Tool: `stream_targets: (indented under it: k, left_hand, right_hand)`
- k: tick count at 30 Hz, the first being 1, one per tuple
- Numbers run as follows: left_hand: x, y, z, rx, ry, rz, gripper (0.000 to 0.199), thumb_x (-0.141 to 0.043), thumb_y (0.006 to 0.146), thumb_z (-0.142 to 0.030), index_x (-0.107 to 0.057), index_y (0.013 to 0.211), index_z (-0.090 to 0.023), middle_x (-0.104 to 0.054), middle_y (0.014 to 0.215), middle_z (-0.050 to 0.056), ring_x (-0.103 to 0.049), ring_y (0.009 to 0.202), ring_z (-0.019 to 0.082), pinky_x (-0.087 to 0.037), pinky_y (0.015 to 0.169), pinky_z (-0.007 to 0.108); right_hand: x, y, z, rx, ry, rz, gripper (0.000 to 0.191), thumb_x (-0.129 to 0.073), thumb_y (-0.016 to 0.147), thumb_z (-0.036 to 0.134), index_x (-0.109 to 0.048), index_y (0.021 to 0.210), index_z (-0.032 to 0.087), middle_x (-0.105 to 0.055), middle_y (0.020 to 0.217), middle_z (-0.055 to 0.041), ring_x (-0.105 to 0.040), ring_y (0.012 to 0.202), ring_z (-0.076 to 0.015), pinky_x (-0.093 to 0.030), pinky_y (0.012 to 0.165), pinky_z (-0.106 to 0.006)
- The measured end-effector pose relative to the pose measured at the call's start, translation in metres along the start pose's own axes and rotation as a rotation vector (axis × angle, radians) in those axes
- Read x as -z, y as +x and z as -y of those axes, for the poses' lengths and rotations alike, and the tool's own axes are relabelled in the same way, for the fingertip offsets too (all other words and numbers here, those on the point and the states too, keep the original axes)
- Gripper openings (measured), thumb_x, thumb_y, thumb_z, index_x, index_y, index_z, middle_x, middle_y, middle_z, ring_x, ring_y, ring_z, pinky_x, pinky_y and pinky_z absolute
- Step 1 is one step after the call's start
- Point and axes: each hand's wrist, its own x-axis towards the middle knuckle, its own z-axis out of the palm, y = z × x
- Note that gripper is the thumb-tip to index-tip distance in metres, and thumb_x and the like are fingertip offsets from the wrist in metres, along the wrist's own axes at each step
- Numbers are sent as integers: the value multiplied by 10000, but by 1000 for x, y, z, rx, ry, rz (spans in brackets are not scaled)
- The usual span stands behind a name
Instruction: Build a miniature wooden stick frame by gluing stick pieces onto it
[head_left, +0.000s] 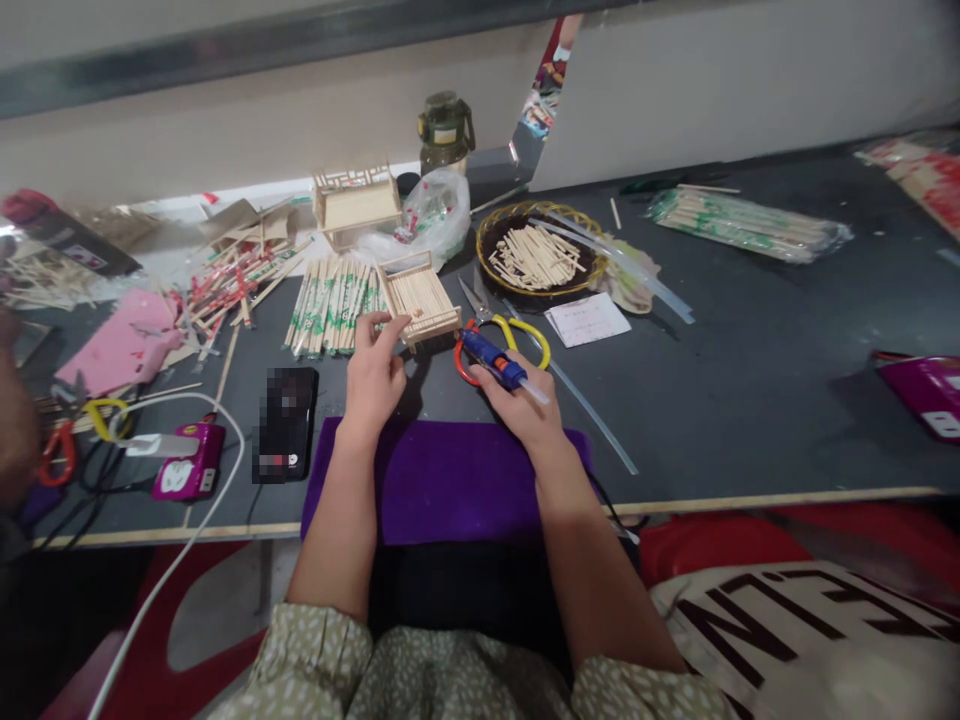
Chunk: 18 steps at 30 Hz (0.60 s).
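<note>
My right hand point(525, 402) is closed around a blue hot glue gun point(491, 358) with a clear glue stick point(534, 388) poking out of its back end. The gun's nozzle points toward a miniature bed point(420, 292) built from thin wooden sticks. By the bed's front left corner is my left hand point(377, 370), thumb and index finger apart; whether the fingertips touch the bed is unclear. Scissors point(504, 325) with red and yellow handles lie partly under the glue gun. Left of the bed lie wrapped chopsticks point(330, 305) with green print.
A second stick model point(358, 208) stands behind, beside a plastic bag point(442, 210) and a bottle point(445, 135). A basket point(484, 262) holds cut sticks. A phone point(300, 425), a purple cloth point(457, 480), and a white cable point(241, 440) lie nearer; another person's arm point(15, 420) is at far left.
</note>
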Motion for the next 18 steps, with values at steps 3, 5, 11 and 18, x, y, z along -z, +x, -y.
stream_targets:
  k: [3, 5, 11, 18]
  left_hand:
    - [0, 0, -1, 15, -44, 0, 725, -443, 730, 88, -567, 1350, -266, -510, 1274, 85, -650, 976, 163, -572, 895, 331]
    - [0, 0, -1, 14, -74, -4, 759, -433, 734, 93, -526, 1390, -276, -510, 1289, 87, -661, 972, 154, -573, 864, 311]
    - [-1, 0, 0, -2, -135, -29, 781, -424, 724, 100, -485, 1404, -280, -514, 1286, 82, -655, 963, 139, -565, 792, 272]
    - [-3, 0, 4, 18, -177, -38, 718, -431, 752, 63, -490, 1376, -288, -516, 1270, 76, -654, 961, 130, -561, 767, 249]
  right_hand:
    - [1, -2, 4, 56, 66, 37, 456, -543, 864, 705, -513, 744, 266, -590, 634, -26, -602, 651, -226, -398, 591, -302]
    - [0, -3, 9, 101, 118, 75, 443, -555, 868, 685, -524, 757, 258, -597, 644, -20, -600, 644, -209, -410, 599, -290]
    - [-6, -7, 30, 227, 216, 100, 430, -557, 898, 643, -503, 742, 247, -602, 665, -10, -595, 638, -173, -430, 626, -263]
    - [-3, 1, 49, 22, 394, 167, 419, -654, 832, 653, -608, 775, 240, -601, 609, 25, -562, 548, -144, -464, 562, -263]
